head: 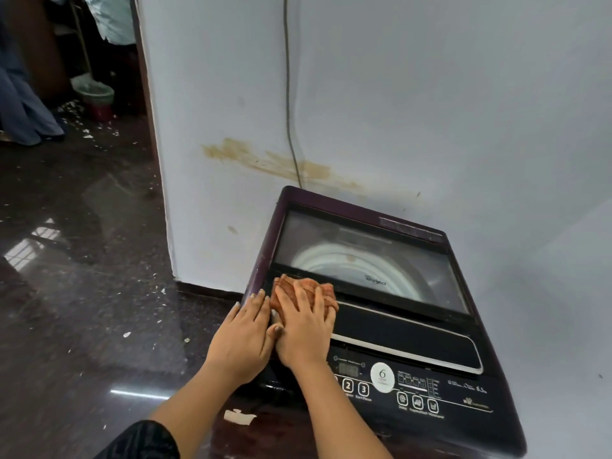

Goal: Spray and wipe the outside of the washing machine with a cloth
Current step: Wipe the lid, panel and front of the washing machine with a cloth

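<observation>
While flat on the washing machine (397,329), right hand (303,329) fingers spread over cloth (298,289); left hand (243,339) open, empty.

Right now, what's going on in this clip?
A person is wiping the top of a dark purple washing machine. The right hand presses an orange-brown cloth flat near the left front corner of the glass lid, which is closed. The left hand rests flat on the machine's left edge beside it, holding nothing. No spray bottle is in view.
</observation>
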`<state>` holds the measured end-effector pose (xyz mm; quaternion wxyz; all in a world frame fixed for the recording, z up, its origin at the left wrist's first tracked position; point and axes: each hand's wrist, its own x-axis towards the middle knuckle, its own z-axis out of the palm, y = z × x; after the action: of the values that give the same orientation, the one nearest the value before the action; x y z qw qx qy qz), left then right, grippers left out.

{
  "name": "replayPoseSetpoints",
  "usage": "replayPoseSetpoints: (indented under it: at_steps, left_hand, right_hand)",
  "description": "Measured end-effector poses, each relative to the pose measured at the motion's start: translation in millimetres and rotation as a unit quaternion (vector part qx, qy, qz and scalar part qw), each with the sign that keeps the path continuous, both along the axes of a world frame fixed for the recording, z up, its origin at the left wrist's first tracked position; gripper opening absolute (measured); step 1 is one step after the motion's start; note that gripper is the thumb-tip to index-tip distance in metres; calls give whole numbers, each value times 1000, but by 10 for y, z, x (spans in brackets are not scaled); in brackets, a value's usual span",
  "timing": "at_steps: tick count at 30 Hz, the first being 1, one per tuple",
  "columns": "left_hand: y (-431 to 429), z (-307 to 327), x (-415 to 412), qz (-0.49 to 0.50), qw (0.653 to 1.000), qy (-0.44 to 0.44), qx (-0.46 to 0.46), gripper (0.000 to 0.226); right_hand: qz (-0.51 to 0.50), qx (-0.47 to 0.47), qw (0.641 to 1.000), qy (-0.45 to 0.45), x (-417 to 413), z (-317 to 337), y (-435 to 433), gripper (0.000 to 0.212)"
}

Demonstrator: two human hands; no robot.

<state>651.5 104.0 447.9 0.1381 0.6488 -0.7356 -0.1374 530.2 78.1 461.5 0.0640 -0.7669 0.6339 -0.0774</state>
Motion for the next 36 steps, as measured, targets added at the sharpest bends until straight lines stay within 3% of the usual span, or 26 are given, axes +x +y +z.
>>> replayPoseSetpoints:
  at_steps: [3, 6, 11, 16, 21, 24, 26, 32, 36]
  left_hand:
    - [-5, 6, 94, 24, 999, 49, -3, 68]
    - [-16, 3, 155, -2, 998, 64, 10, 63]
    - [-33, 42, 138, -77, 997, 25, 9, 64]
    - [67, -60, 132, -55, 998, 21, 22, 64]
    - [134, -49, 26, -62, 998, 2, -1, 78]
    - [152, -21, -79, -76, 997, 10, -9, 107]
    - [202, -32, -225, -87, 996, 0, -14, 109]
    - [322, -88, -762, -113, 992, -42, -30, 102]
    - [325, -81, -936, -91, 993, -70, -36, 101]
  right_hand:
    - [72, -6, 997, -6, 139, -8, 83, 52]
    - [95, -43, 994, -15, 192, -68, 373, 59]
    - [149, -96, 984, 2, -117, -276, 861, 47]
    - [14, -86, 996, 13, 8, -182, 817, 45]
    - [121, -81, 989, 27, -364, -304, 1009, 46]
    - [-2, -77, 997, 11, -803, -258, 1038, 47]
    - [-85, -52, 995, 7, -948, -191, 938, 48]
    - [38, -36, 998, 34, -1321, -278, 1207, 44]
    - [-140, -41, 989, 12, -1893, -213, 1089, 44]
